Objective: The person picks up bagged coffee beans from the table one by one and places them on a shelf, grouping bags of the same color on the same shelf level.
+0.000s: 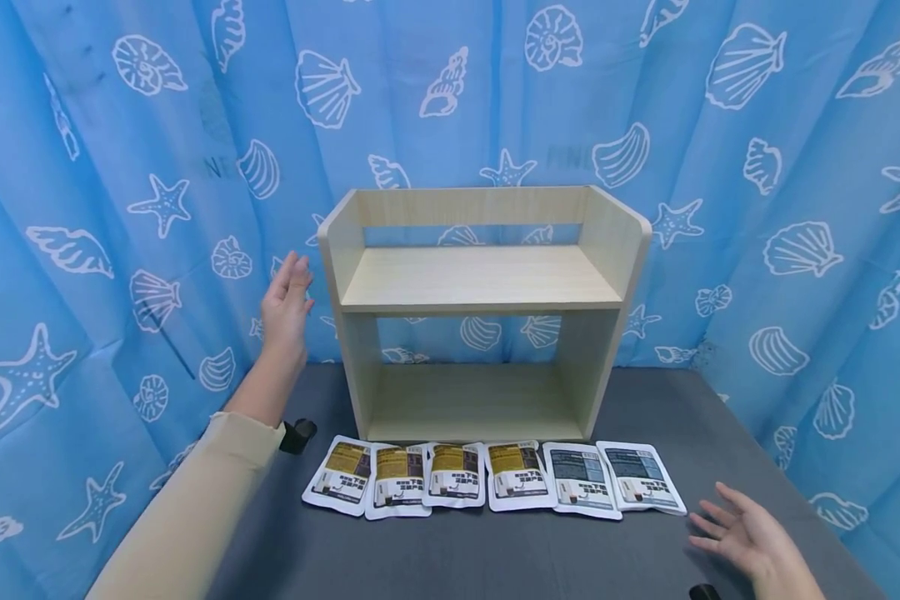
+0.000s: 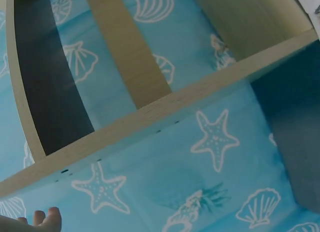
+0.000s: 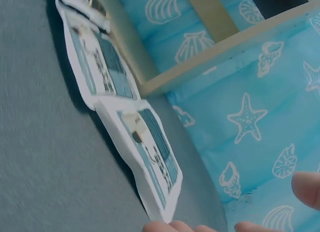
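My left hand (image 1: 285, 308) is raised beside the upper left side of a small two-tier wooden shelf (image 1: 480, 307), with nothing in it. In the left wrist view, its fingertips (image 2: 54, 217) show at the lower left corner, below the shelf's edge. Over the grey table, my right hand (image 1: 750, 533) is spread and holds nothing, just right of the end packet (image 1: 640, 477). That packet and its neighbour (image 1: 581, 479) are white pouches with dark blue labels. Several more pouches with yellow-brown labels (image 1: 453, 473) continue the row leftward, along the shelf's front.
The shelf has an upper board (image 1: 480, 275) and a lower compartment (image 1: 480, 400). A blue curtain (image 1: 450, 100) with white sea shells hangs behind and around the grey table (image 1: 450, 554). A black wrist strap part (image 1: 297, 435) shows by the left sleeve.
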A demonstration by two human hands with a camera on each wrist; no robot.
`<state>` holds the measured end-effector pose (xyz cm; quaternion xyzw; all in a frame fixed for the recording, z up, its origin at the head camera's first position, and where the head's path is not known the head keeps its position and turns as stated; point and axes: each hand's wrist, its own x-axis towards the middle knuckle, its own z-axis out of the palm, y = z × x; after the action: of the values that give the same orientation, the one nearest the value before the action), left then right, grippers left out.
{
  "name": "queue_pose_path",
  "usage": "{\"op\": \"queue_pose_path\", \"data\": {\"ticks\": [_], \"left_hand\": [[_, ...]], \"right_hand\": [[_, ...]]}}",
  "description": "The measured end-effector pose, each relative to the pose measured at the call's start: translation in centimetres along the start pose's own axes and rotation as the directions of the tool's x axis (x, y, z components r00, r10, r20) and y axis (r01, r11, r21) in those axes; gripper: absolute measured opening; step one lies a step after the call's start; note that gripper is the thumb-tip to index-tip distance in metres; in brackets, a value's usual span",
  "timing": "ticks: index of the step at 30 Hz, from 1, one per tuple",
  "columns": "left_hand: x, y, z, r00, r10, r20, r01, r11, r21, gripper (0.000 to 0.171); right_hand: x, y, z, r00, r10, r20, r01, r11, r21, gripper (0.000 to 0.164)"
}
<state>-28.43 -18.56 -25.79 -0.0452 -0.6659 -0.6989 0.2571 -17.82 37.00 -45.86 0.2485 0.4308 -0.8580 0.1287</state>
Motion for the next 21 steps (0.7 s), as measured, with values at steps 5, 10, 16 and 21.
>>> {"op": "queue_pose_path", "data": {"ticks": [5, 10, 16, 21], "left_hand": [[1.3, 0.5, 1.0, 0.999, 0.001, 0.047, 0.001, 0.999, -0.047, 0.059], [2.3, 1.0, 1.6, 0.996, -0.025, 0.084, 0.03, 0.998, -0.058, 0.062], [3.5, 1.3, 1.9, 0.994, -0.086, 0.07, 0.093, 0.99, -0.103, 0.063], [4.1, 1.4, 1.9, 0.993, -0.1, 0.059, 0.105, 0.989, -0.099, 0.064]], "right_hand": [[0.4, 0.7, 0.1, 0.999, 0.032, -0.003, -0.032, 0.989, 0.144, 0.079], [0.8, 1.6, 0.3, 0.999, 0.053, -0.006, -0.05, 0.974, 0.222, 0.075], [0.9, 2.1, 0.8, 0.997, 0.08, 0.018, -0.081, 0.911, 0.404, 0.069], [0.9, 2.2, 1.1, 0.994, 0.093, 0.058, -0.11, 0.868, 0.484, 0.069]]}}
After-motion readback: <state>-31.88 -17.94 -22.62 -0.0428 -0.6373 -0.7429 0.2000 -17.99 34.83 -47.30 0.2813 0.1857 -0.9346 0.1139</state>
